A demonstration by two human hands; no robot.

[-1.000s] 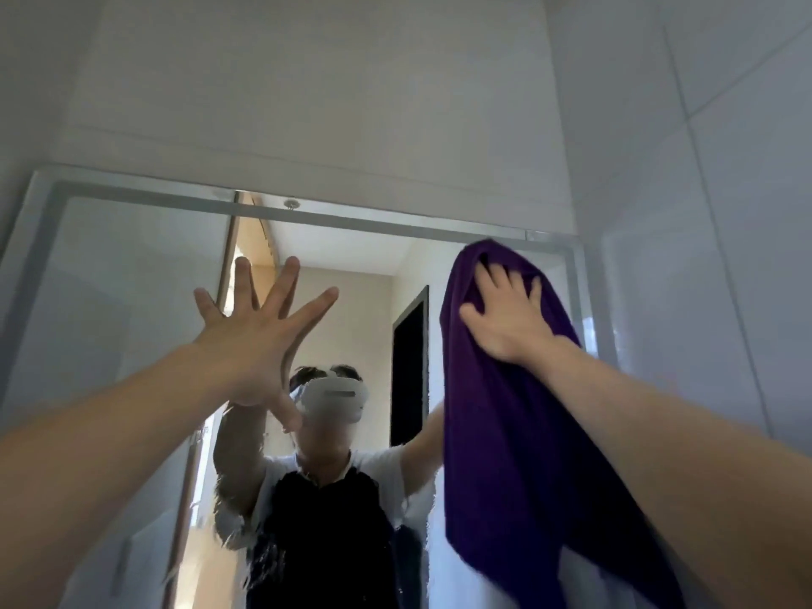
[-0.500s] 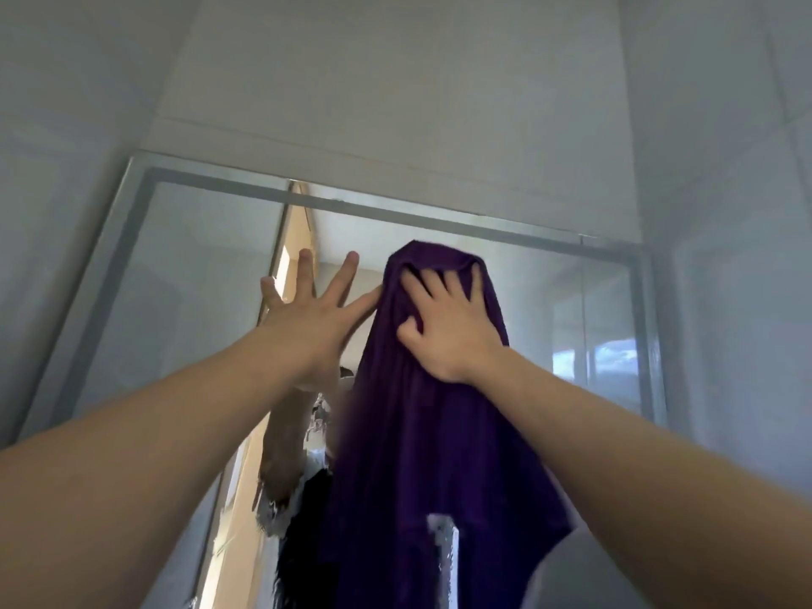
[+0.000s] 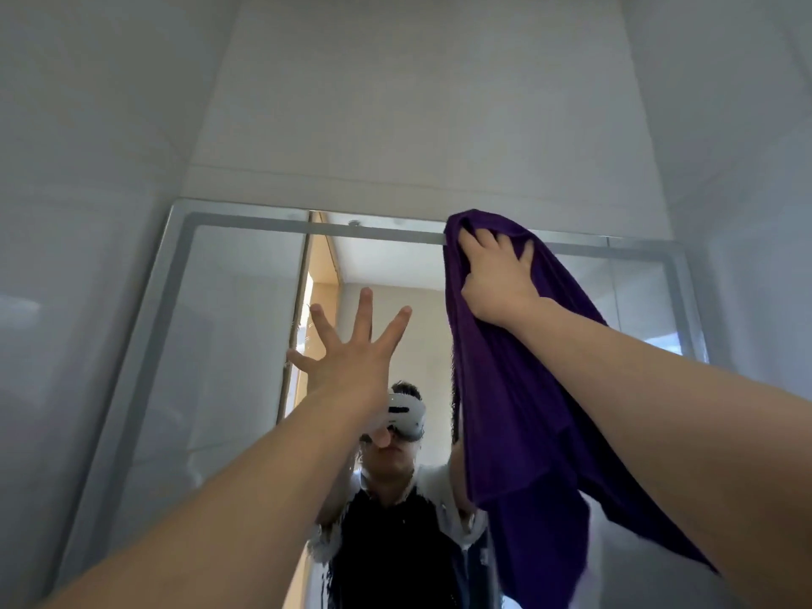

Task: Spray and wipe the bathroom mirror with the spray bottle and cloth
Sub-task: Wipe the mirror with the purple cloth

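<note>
The bathroom mirror [image 3: 228,345] with its grey frame fills the lower half of the head view. My right hand [image 3: 498,274] presses a purple cloth [image 3: 523,410] flat against the glass at the mirror's top edge, right of centre. The rest of the cloth hangs down below my forearm. My left hand [image 3: 351,358] lies on the glass at mid-height with its fingers splayed wide, holding nothing. The spray bottle is not in view.
White tiled walls close in on the left [image 3: 79,213] and the right [image 3: 747,191], and a tiled wall rises above the mirror. The glass reflects a person with a white headset [image 3: 406,415] and a doorway behind.
My right hand has slid the cloth up and to the right, from the mirror's middle to its top edge. My left hand now sits lower on the glass and apart from the cloth.
</note>
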